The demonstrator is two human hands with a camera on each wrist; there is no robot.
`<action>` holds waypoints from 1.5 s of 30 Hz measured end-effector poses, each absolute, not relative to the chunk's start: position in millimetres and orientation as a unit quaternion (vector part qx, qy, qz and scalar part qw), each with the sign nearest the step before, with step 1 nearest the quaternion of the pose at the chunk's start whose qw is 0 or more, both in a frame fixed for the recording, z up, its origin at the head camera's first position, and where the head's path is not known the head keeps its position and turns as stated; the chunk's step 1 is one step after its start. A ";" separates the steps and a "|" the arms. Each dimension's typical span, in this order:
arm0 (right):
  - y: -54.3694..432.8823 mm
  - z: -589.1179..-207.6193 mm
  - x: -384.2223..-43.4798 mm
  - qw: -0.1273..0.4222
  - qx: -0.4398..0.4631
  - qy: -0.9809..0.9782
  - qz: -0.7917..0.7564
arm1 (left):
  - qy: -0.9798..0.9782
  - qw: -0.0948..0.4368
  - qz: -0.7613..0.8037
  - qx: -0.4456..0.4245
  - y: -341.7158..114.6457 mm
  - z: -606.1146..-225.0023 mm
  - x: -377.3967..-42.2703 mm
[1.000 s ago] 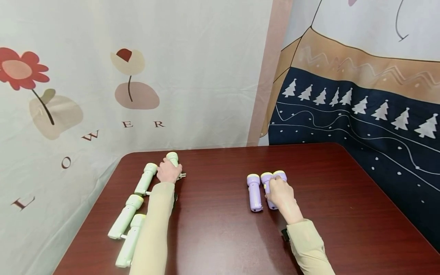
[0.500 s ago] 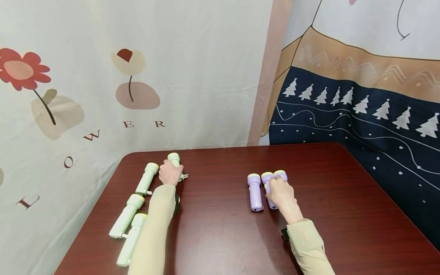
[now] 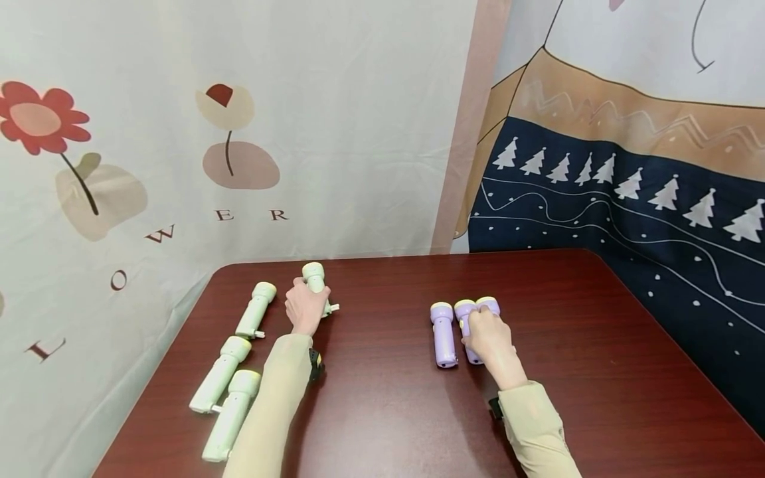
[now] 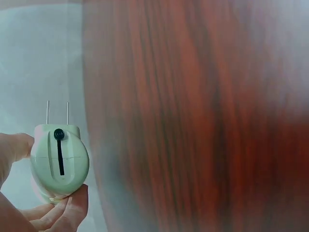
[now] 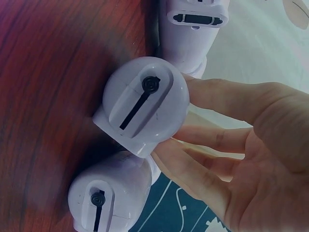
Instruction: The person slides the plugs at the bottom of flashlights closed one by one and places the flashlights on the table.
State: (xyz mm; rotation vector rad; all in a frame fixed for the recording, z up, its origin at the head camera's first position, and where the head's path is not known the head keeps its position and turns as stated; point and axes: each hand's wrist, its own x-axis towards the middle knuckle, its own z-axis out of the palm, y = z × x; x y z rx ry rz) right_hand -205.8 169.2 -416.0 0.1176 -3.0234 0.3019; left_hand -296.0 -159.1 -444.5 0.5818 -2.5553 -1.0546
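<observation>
My left hand (image 3: 306, 307) grips a pale green flashlight (image 3: 313, 273) near the table's back left. In the left wrist view this flashlight (image 4: 60, 159) is seen end-on, two metal plug prongs sticking out, thumb on one side and fingers beneath. To the right, my right hand (image 3: 489, 334) holds the middle of three purple flashlights (image 3: 465, 309). The right wrist view shows its round end (image 5: 149, 104) between thumb and fingers. One purple flashlight (image 3: 443, 335) lies to its left; another (image 3: 488, 303), partly hidden by the hand, lies to its right.
Several more green flashlights lie at the table's left: one at the back (image 3: 255, 310), one in the middle (image 3: 220, 375) and one nearer the front (image 3: 232, 418), close to the left sleeve. Printed curtains (image 3: 358, 133) hang behind the dark red wooden table (image 3: 382, 398).
My left hand has shifted a little to the right with the green flashlight, away from the other green ones. The right hand and purple flashlights have stayed in place.
</observation>
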 end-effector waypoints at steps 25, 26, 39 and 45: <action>169.7 -416.1 -206.2 0.049 0.036 -0.993 0.099 | -0.871 0.156 -0.438 0.158 -93.3 -436.5 -246.0; 169.8 -415.8 -206.1 0.048 0.036 -0.993 0.100 | -0.871 0.155 -0.440 0.156 -90.7 -436.4 -244.7; 168.5 -413.6 -206.0 0.069 0.042 -0.990 0.113 | -0.866 0.140 -0.462 0.134 -69.3 -433.9 -234.6; 162.8 -412.3 -208.6 0.112 0.087 -0.982 0.123 | -0.863 0.138 -0.469 0.128 -62.5 -431.6 -233.2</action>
